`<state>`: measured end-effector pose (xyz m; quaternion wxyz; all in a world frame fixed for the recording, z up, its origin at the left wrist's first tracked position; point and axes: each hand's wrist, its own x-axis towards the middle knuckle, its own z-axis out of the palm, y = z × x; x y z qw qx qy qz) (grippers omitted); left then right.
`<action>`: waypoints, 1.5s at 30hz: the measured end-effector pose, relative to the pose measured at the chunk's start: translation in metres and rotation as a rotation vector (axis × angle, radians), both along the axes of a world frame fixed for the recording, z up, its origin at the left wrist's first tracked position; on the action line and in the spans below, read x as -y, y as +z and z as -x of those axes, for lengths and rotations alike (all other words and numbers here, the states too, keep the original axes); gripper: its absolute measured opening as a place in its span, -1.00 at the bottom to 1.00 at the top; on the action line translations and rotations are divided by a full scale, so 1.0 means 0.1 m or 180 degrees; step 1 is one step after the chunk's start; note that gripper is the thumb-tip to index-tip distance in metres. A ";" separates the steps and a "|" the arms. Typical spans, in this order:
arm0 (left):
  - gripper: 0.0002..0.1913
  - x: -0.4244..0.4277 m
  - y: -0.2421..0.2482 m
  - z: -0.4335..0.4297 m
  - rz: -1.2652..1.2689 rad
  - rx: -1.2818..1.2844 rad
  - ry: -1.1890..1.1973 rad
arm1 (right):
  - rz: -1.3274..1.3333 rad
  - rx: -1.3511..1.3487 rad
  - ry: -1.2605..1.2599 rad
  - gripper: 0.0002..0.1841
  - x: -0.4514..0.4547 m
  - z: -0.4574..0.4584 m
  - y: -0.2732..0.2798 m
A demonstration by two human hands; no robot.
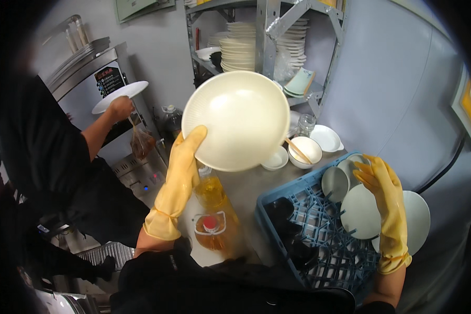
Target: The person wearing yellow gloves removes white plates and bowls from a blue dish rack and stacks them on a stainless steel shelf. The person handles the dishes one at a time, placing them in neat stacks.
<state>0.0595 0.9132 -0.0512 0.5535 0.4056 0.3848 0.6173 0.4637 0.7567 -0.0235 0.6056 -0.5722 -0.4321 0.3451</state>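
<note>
My left hand (pixel 182 176), in a yellow rubber glove, grips the lower left rim of a large cream-coloured shallow bowl (pixel 237 121). The bowl is raised in front of the metal shelf, its inside facing me. My right hand (pixel 380 184), gloved the same way, hovers over the right side of a blue plastic dish rack (pixel 265 198) with its fingers apart. Near its fingertips stand small round plates (pixel 334 183). Larger plates (pixel 359 214) lean upright in the rack beside and behind this hand; whether the fingertips touch one I cannot tell. Dark bowls (pixel 282 210) line the rack's left side.
Bottles of yellow oil (pixel 211 192) stand on the steel counter (pixel 245 196). A white bowl with chopsticks (pixel 305 151), a white dish (pixel 326 138) and a glass jar (pixel 306 125) sit behind. Stacked plates (pixel 239 51) fill the shelf. At left, another person's hand (pixel 121 108) holds a white plate.
</note>
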 end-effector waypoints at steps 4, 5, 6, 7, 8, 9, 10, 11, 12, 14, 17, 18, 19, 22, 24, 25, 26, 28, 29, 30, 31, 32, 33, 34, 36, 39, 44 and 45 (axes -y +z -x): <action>-0.35 -0.52 0.15 0.09 -0.0609 0.0668 0.0073 | 0.0132 0.0133 -0.0288 -0.28 0.11 0.00 0.04; -0.42 -0.68 0.23 0.14 -0.0722 0.0507 0.0119 | 0.0180 0.0131 -0.0316 -0.29 0.13 0.02 0.05; -0.45 -0.86 0.33 0.17 -0.0792 0.0417 0.0098 | 0.0193 0.0167 -0.0366 -0.30 0.15 0.04 0.05; -0.48 -1.05 0.44 0.20 -0.0982 0.0379 0.0000 | 0.0205 0.0204 -0.0411 -0.31 0.17 0.06 0.05; -0.49 -1.26 0.56 0.22 -0.0838 0.0264 0.0125 | 0.0245 0.0259 -0.0446 -0.31 0.18 0.08 0.04; -0.50 -1.47 0.69 0.23 -0.0697 0.0149 0.0254 | 0.0256 0.0261 -0.0491 -0.31 0.19 0.09 0.04; -0.51 -1.66 0.78 0.21 -0.0957 0.0190 0.0299 | 0.0287 0.0291 -0.0533 -0.30 0.19 0.11 0.03; -0.50 -1.84 0.88 0.21 -0.1002 0.0145 0.0181 | 0.0304 0.0334 -0.0550 -0.30 0.18 0.11 0.01; -0.49 -2.02 0.99 0.22 -0.0994 0.0091 0.0093 | 0.0324 0.0278 -0.0576 -0.31 0.16 0.12 -0.01; -0.46 -2.34 1.15 0.14 -0.1024 0.0066 0.0188 | 0.0304 0.0197 -0.0526 -0.34 0.11 0.12 -0.05; -0.42 -2.78 1.45 0.07 -0.1151 -0.0101 -0.0029 | 0.0376 0.0024 -0.0461 -0.36 0.03 0.15 -0.13; -0.39 -2.88 1.54 0.12 -0.1219 -0.0688 -0.0267 | 0.0381 -0.0018 -0.0447 -0.38 0.02 0.16 -0.15; -0.40 -3.02 1.60 0.07 -0.1144 -0.0653 -0.0265 | 0.0368 0.0011 -0.0431 -0.39 0.02 0.19 -0.17; -0.45 -3.42 1.80 -0.10 -0.0955 -0.0700 -0.0137 | 0.0359 0.0020 -0.0541 -0.42 0.08 0.28 -0.21; -0.39 -3.63 1.88 -0.17 -0.0834 -0.0929 -0.0348 | 0.0477 0.0001 -0.0746 -0.42 0.13 0.32 -0.22; -0.35 -3.71 1.92 -0.21 -0.0804 -0.1045 -0.0488 | 0.0449 -0.0039 -0.0756 -0.41 0.14 0.33 -0.22; -0.38 -3.78 1.90 -0.26 -0.0827 -0.0841 -0.0423 | 0.0470 -0.0024 -0.0832 -0.42 0.16 0.33 -0.23; -0.46 -3.85 1.90 -0.32 -0.0867 -0.1078 -0.0471 | 0.0559 -0.0013 -0.1027 -0.43 0.17 0.32 -0.24; -0.47 -3.87 1.90 -0.34 -0.0930 -0.1225 -0.0486 | 0.0591 -0.0016 -0.1099 -0.43 0.18 0.31 -0.25; -0.49 -3.87 1.89 -0.37 -0.0970 -0.1280 -0.0537 | 0.0596 -0.0027 -0.1133 -0.44 0.17 0.29 -0.27; -0.50 -3.87 1.88 -0.40 -0.0958 -0.1449 -0.0585 | 0.0591 0.0005 -0.1178 -0.45 0.18 0.28 -0.29; -0.50 -3.86 1.88 -0.42 -0.0970 -0.1545 -0.0726 | 0.0586 0.0031 -0.1219 -0.45 0.17 0.27 -0.32; -0.51 -3.86 1.89 -0.45 -0.1020 -0.1674 -0.0899 | 0.0634 0.0027 -0.1320 -0.45 0.17 0.26 -0.35; -0.50 -3.85 1.89 -0.47 -0.0671 -0.1736 -0.0777 | 0.0551 -0.0015 -0.1321 -0.46 0.16 0.25 -0.38; -0.51 -3.89 1.91 -0.52 -0.0746 -0.2023 -0.0756 | 0.0528 -0.0021 -0.1372 -0.46 0.16 0.25 -0.43; -0.58 -4.00 1.92 -0.55 -0.0634 -0.2063 -0.0751 | 0.0654 0.0133 -0.1461 -0.47 0.13 0.25 -0.46; -0.64 -4.33 1.85 -0.35 -0.1214 -0.3420 -0.0635 | 0.0863 0.0174 -0.1457 -0.48 0.00 0.22 -0.43; -0.58 -4.41 1.82 -0.29 -0.1130 -0.3468 -0.0623 | 0.0698 -0.0007 -0.1325 -0.50 -0.03 0.20 -0.42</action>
